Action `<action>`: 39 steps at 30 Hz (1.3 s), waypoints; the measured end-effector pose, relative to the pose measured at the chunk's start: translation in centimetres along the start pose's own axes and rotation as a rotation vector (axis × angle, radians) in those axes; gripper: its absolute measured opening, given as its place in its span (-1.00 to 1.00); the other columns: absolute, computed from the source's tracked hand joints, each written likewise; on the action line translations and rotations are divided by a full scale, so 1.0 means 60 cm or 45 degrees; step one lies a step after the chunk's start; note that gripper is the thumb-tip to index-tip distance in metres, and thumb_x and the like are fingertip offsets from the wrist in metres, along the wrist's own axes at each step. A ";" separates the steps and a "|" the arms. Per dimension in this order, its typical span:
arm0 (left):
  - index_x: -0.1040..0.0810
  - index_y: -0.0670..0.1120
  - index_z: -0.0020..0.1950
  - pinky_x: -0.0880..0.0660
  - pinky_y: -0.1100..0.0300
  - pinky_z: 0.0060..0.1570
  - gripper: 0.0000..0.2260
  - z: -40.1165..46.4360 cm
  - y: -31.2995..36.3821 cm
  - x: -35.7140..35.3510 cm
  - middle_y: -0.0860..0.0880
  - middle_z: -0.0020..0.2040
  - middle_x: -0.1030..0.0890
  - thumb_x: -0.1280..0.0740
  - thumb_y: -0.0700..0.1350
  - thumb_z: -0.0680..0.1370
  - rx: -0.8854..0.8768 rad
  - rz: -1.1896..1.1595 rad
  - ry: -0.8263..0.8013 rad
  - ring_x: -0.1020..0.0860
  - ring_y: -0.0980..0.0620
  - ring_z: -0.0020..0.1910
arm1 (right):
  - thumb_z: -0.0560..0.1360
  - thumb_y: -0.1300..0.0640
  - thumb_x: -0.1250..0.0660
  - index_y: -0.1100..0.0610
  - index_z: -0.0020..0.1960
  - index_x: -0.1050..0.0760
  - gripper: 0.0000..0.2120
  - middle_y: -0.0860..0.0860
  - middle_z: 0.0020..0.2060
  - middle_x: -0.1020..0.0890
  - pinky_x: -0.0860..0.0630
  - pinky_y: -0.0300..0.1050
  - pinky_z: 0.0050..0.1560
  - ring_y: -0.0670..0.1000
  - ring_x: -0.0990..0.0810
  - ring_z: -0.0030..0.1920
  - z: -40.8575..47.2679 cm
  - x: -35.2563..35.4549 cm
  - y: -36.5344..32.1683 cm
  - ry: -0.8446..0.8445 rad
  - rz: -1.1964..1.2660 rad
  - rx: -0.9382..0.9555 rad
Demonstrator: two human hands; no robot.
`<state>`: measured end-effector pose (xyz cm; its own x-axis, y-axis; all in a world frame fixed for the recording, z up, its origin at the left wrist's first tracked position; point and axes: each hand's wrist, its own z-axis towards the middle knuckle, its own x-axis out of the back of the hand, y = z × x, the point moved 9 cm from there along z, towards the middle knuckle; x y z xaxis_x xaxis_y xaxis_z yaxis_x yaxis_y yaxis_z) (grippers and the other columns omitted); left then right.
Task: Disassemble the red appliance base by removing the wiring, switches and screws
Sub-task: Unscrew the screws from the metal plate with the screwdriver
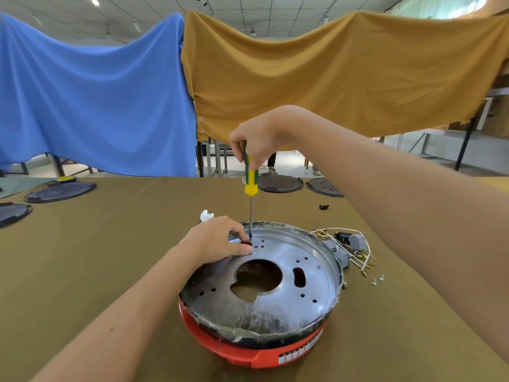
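The red appliance base (pixel 264 354) stands on the table near the front, topped by a shiny metal plate (pixel 308 288) with a large centre hole and several small holes. My right hand (pixel 256 139) grips the top of a green and yellow screwdriver (pixel 250 175) held upright, its tip set into the plate's far-left rim. My left hand (pixel 220 239) rests on that rim beside the tip, fingers curled onto the plate. A bundle of white wires with grey switches (pixel 349 249) lies on the table to the right of the base, with two loose screws (pixel 378 279) next to it.
A brown cloth covers the table (pixel 110 271). A white scrap (pixel 206 215) lies behind my left hand, a small black part (pixel 324 207) further right. Dark round covers (pixel 59 191) lie at the left edge and at the back (pixel 279 182). Blue and yellow sheets hang behind.
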<state>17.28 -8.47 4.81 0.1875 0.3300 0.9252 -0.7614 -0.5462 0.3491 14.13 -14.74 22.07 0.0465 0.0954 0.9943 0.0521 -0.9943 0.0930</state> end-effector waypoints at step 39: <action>-0.65 0.15 0.05 -0.44 0.16 -0.03 -0.76 -0.001 0.001 0.000 0.31 -0.05 -0.51 -0.41 0.22 0.47 -0.008 -0.023 0.005 -0.46 0.22 -0.03 | 0.58 -0.08 -0.31 0.09 0.12 -0.46 -0.74 0.04 -0.06 -0.55 -0.57 -0.07 -0.19 0.04 -0.61 -0.12 -0.009 -0.021 0.034 0.090 0.376 -0.108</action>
<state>17.22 -8.45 4.84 0.1988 0.3433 0.9179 -0.7617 -0.5352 0.3651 13.62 -16.95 21.03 -0.0226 -0.1985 0.9798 -0.0369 -0.9793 -0.1992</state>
